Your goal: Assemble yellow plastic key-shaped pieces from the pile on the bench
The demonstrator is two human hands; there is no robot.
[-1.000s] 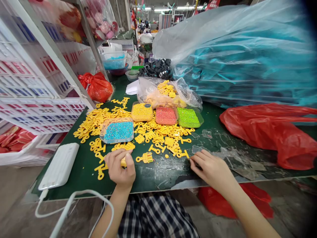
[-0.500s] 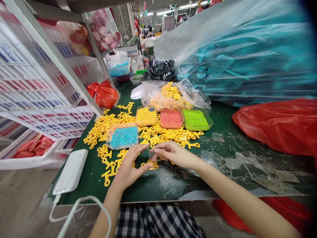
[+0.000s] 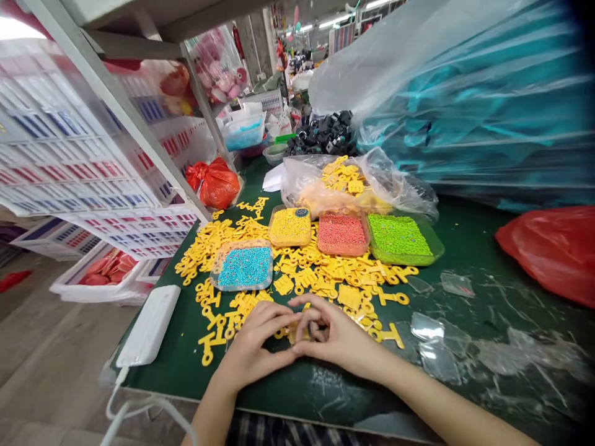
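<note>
The left hand (image 3: 255, 344) and right hand (image 3: 341, 341) are joined at the fingertips, nearer than the blue-bead tray (image 3: 242, 287); trays (image 3: 343, 252) of green, red and yellow beads (image 3: 400, 235) are set right of it. Between the fingertips, a yellow piece (image 3: 293, 333) is half-hidden; pinch, direction and long axis cannot be told.

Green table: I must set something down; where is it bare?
Mostly bare: between the green tray and red plastic at right, beyond clear squares; a narrow strip between the power bank and yellow pieces. Crowded: around the blue tray.
</note>
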